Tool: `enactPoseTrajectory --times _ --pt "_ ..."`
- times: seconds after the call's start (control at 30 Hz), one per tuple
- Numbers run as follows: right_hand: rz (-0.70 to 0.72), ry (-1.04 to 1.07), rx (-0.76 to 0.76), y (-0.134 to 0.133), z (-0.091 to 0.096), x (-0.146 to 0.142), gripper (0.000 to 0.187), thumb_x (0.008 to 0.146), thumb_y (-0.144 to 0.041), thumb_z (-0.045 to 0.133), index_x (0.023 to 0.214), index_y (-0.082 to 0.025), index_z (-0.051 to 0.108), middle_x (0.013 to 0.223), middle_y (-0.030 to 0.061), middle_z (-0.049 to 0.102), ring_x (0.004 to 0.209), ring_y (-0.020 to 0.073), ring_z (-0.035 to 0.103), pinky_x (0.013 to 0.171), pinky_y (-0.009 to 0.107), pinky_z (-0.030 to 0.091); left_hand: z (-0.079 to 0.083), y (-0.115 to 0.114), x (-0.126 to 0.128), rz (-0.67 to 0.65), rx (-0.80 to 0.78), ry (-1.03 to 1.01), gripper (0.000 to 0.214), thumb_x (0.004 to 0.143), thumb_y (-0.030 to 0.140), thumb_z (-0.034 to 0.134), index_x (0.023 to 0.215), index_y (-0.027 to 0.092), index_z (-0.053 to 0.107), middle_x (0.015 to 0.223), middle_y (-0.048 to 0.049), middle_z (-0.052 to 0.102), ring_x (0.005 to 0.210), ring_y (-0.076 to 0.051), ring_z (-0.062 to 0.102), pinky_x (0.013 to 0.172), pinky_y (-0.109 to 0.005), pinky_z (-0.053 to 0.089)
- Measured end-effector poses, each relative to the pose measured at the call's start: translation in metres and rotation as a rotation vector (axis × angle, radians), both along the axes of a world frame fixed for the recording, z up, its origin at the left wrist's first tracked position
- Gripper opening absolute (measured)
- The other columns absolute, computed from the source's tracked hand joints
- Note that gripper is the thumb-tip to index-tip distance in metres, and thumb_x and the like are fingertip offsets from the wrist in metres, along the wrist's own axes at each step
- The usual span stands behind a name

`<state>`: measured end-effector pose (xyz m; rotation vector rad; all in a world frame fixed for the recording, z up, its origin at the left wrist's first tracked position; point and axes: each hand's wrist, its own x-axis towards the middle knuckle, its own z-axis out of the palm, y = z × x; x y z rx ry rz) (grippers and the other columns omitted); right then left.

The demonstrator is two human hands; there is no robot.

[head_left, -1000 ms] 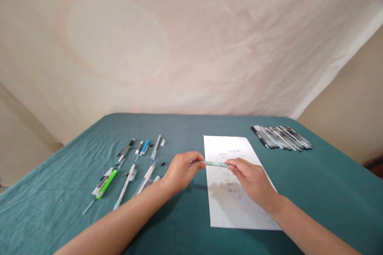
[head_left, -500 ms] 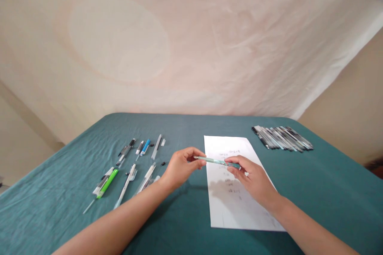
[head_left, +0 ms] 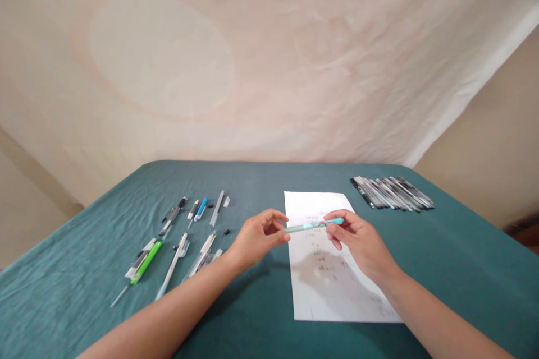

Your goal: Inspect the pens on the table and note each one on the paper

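Note:
A light turquoise pen (head_left: pixel 309 226) is held level above the sheet of paper (head_left: pixel 307 297), its brighter blue end to the right. My left hand (head_left: pixel 261 235) pinches the pale end between thumb and fingers. My right hand (head_left: pixel 356 238) is closed on the pen near its bright end, which sticks out between thumb and forefinger. Handwritten marks run down the middle of the paper, and shadows of my hands fall across it.
Dismantled pens lie on the green cloth at left, among them a green barrel (head_left: pixel 146 262), a blue cap (head_left: pixel 201 209), a clear tube (head_left: pixel 217 208) and a white pen (head_left: pixel 171 266). A row of pens (head_left: pixel 391 193) lies side by side at the back right.
The right hand has shifted its hold on the pen, so the bright end now shows past the fingertips. The pen's right end has tipped up slightly. My view has turned slightly.

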<state>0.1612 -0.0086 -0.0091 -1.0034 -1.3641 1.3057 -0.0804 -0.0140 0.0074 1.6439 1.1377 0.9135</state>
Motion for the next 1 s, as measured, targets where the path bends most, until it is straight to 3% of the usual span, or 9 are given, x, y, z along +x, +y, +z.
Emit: enactPoseTrajectory --times 0.07,0.17,0.23,0.3,0.43,0.6,0.73,1.0 --pt "-0.022 0.209 0.001 0.007 0.002 0.005 0.018 0.08 -0.035 0.066 0.088 -0.02 0.06 0.079 -0.0003 0.059 0.067 0.0108 0.054 0.061 0.024 0.044 -0.004 -0.002 0.001 -0.07 -0.02 0.064 0.029 0.077 0.019 0.062 0.105 0.018 0.055 0.075 0.002 0.063 0.068 -0.013 0.058 0.064 -0.023 0.045" --pt "-0.006 0.446 -0.088 0.017 0.008 0.013 0.016 0.084 -0.037 0.061 0.085 -0.022 0.057 0.087 0.0003 0.058 0.081 0.014 0.058 0.073 0.03 0.049 -0.006 -0.01 0.004 -0.137 0.1 0.26 0.019 0.08 0.017 0.057 0.098 0.02 0.06 0.082 0.001 0.064 0.074 -0.013 0.059 0.067 -0.023 0.043" --pt "0.023 0.571 -0.169 0.022 0.011 0.021 0.013 0.085 -0.034 0.061 0.087 -0.023 0.055 0.075 -0.0029 0.053 0.067 0.01 0.054 0.062 0.024 0.048 -0.008 -0.014 0.005 -0.219 0.198 0.356 0.013 0.081 0.016 0.057 0.091 0.021 0.064 0.088 0.0002 0.064 0.081 -0.014 0.058 0.073 -0.024 0.043" --pt "0.067 0.674 -0.244 0.026 0.013 0.03 0.014 0.086 -0.033 0.059 0.084 -0.021 0.054 0.062 -0.0058 0.044 0.05 0.0067 0.043 0.045 0.017 0.039 -0.009 -0.016 0.006 -0.298 0.272 0.413 0.011 0.083 0.017 0.057 0.087 0.022 0.065 0.09 -0.0004 0.063 0.087 -0.015 0.057 0.08 -0.025 0.042" --pt "0.159 0.822 -0.372 0.028 0.015 0.047 0.033 0.09 -0.04 0.049 0.065 -0.019 0.042 0.049 -0.0077 0.028 0.04 0.0069 0.027 0.034 0.017 0.025 -0.011 -0.013 0.005 -0.351 0.315 0.453 0.012 0.085 0.018 0.054 0.086 0.022 0.065 0.09 -0.0009 0.061 0.091 -0.016 0.056 0.084 -0.026 0.041" --pt "0.169 0.865 -0.404 0.029 0.017 0.056 0.033 0.088 -0.035 0.047 0.061 -0.02 0.034 0.048 -0.0069 0.03 0.04 0.0076 0.029 0.034 0.017 0.025 -0.012 -0.013 0.006 -0.33 0.28 0.46 0.013 0.084 0.016 0.054 0.09 0.022 0.063 0.095 -0.0008 0.058 0.086 -0.015 0.056 0.08 -0.025 0.042" --pt "0.175 0.844 -0.421 0.031 0.014 0.057 0.03 0.084 -0.031 0.047 0.06 -0.021 0.032 0.046 -0.0074 0.029 0.038 0.0074 0.026 0.033 0.018 0.022 -0.014 -0.015 0.008 -0.318 0.314 0.485 0.019 0.081 0.014 0.056 0.096 0.024 0.062 0.11 -0.0019 0.055 0.097 -0.017 0.054 0.089 -0.028 0.041" --pt "0.146 0.831 -0.4 0.031 0.013 0.059 0.028 0.083 -0.03 0.047 0.061 -0.021 0.034 0.045 -0.0077 0.029 0.038 0.0077 0.025 0.032 0.018 0.021 -0.013 -0.012 0.007 -0.351 0.314 0.495 0.02 0.082 0.013 0.055 0.096 0.025 0.062 0.112 -0.0015 0.054 0.103 -0.017 0.054 0.092 -0.028 0.04"
